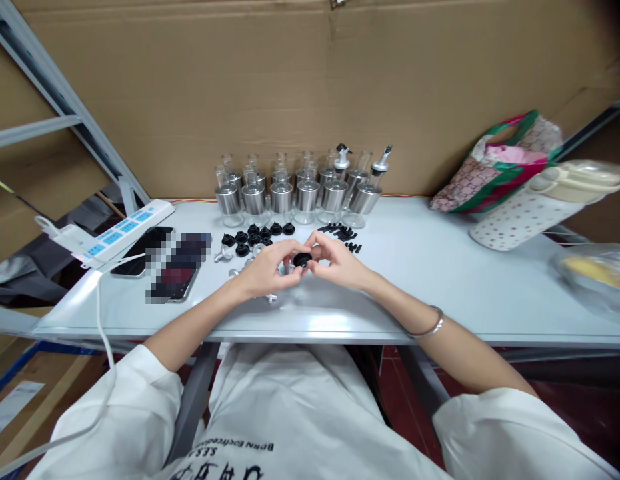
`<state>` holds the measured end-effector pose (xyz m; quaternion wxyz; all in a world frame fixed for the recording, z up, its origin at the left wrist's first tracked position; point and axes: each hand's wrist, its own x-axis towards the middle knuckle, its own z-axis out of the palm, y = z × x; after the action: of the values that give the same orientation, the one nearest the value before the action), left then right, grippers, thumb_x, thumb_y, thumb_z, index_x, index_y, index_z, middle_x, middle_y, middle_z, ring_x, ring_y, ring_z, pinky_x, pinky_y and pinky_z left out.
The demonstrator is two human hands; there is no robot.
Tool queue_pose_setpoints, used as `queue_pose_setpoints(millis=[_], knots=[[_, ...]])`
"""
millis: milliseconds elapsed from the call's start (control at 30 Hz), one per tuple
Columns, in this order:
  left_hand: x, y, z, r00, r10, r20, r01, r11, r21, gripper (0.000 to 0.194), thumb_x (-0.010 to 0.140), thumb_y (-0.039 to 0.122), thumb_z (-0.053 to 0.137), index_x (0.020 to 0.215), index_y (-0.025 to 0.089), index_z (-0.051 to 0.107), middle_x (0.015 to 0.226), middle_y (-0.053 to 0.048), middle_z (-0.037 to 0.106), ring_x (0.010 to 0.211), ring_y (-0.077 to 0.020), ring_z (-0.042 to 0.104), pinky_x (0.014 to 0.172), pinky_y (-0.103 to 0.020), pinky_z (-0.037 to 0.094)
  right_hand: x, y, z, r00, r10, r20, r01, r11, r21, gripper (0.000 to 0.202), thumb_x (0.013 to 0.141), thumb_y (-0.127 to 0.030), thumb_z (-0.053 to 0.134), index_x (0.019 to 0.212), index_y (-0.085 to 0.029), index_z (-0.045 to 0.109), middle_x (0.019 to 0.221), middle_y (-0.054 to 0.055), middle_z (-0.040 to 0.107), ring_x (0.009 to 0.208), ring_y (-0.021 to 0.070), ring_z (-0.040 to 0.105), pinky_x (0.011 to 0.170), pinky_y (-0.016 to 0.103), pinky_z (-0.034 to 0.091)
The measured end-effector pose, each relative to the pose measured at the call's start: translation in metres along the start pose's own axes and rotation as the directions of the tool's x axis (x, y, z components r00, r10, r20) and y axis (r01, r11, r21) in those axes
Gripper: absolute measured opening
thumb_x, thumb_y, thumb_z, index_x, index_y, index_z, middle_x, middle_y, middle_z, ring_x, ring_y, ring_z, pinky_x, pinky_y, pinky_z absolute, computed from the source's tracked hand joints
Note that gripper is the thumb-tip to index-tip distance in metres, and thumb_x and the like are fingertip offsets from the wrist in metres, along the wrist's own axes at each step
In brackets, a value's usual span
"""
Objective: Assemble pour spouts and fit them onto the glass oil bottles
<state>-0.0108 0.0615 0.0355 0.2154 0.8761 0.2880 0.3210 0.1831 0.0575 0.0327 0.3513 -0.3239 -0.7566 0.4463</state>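
"Pinching a small black stopper [303, 259], a person in a white shirt [290, 407] faces a pale tabletop [415, 257] backed by cardboard [205, 80]."

"Which hand has it?"

"Both. The left hand [270, 268] and the right hand [345, 263] meet in front of the bottles, the fingers of each closed on the stopper from opposite sides. Whether another part sits behind it, I cannot tell. A metal bangle [430, 325] circles the right forearm."

"And the bottles [281, 199]?"

"Glass with metal sleeves, in two rows near the cardboard. Two pour spouts [381, 163] top bottles toward the right end."

"What lies closer in?"

"A cluster of dark stoppers [260, 235] beyond the left hand, with silvery spout pieces [223, 254] near that hand, some partly hidden by it. Small black pieces [345, 233] lie beyond the right hand."

"The left end?"

"A white power strip [125, 233] lies beside two phones [133, 260], partly blurred by pixel blocks. A white cable [103, 320] hangs over the near edge."

"And the right?"

"A patterned bag [470, 177] with green and red trim, a dotted white flask [525, 210] in front of it, and clear plastic [610, 300] around something yellow, too blurred to name."
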Motion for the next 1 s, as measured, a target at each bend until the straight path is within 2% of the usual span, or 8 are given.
queue_pose_setpoints(millis=[233,367,533,733,900,1000], knots=[[-0.001,0.005,0.001,1.0,-0.024,0.017,0.024,1.0,0.018,0.023,0.072,0.02,0.055,0.095,0.018,0.06,0.072,0.003,0.054,0.063,-0.0099,0.047,0.064,-0.022,0.041,-0.003,-0.004,0.001,1.0,-0.024,0.005,0.024,0.99,-0.136,0.021,0.069,-0.017,0.054,0.082,-0.022,0.039,0.059,-0.006,0.058,0.057,0.0103,0.053,0.055,0.021,0.039],[-0.001,0.001,0.002,1.0,0.016,0.012,-0.016,1.0,0.014,0.024,0.073,0.019,0.053,0.096,0.018,0.058,0.077,0.002,0.056,0.063,-0.0099,0.047,0.065,-0.023,0.042,-0.002,-0.006,0.002,1.0,-0.027,-0.01,0.025,0.986,-0.167,0.021,0.068,-0.017,0.055,0.081,-0.023,0.038,0.058,-0.007,0.058,0.054,0.0096,0.051,0.053,0.021,0.039],[0.0,-0.006,0.0,0.993,0.107,-0.057,-0.105,0.993,0.045,0.029,0.079,0.017,0.051,0.108,0.018,0.056,0.09,-0.002,0.058,0.074,-0.0119,0.052,0.071,-0.025,0.044,0.002,0.001,-0.001,0.994,-0.092,-0.062,0.083,0.987,-0.135,0.02,0.073,-0.022,0.057,0.087,-0.022,0.042,0.07,-0.003,0.064,0.062,0.0116,0.06,0.06,0.024,0.046],[-0.001,-0.005,-0.001,0.984,0.15,-0.101,-0.139,0.985,0.105,0.032,0.083,0.015,0.052,0.115,0.02,0.054,0.095,-0.004,0.055,0.086,-0.0147,0.054,0.078,-0.028,0.046,0.003,0.006,-0.002,0.969,-0.19,-0.159,0.151,0.961,-0.231,0.03,0.075,-0.039,0.067,0.093,-0.021,0.053,0.094,0.006,0.066,0.084,0.0174,0.063,0.065,0.028,0.052],[-0.002,-0.01,0.005,0.978,0.127,-0.164,-0.116,0.991,0.071,0.04,0.082,0.018,0.06,0.12,0.022,0.047,0.105,-0.006,0.054,0.094,-0.0155,0.055,0.076,-0.027,0.048,0.001,0.002,-0.003,0.957,-0.183,-0.223,0.129,0.962,-0.239,0.031,0.076,-0.047,0.068,0.084,-0.021,0.052,0.089,0.005,0.065,0.073,0.0163,0.06,0.063,0.03,0.052],[-0.001,-0.012,0.005,0.974,0.118,-0.192,-0.106,0.992,0.07,0.033,0.083,0.024,0.063,0.113,0.02,0.049,0.1,-0.005,0.055,0.089,-0.0146,0.056,0.075,-0.027,0.048,-0.001,0.0,-0.004,0.963,-0.159,-0.219,0.105,0.966,-0.237,0.034,0.074,-0.049,0.07,0.078,-0.021,0.049,0.085,0.004,0.065,0.066,0.0141,0.057,0.06,0.029,0.05]])
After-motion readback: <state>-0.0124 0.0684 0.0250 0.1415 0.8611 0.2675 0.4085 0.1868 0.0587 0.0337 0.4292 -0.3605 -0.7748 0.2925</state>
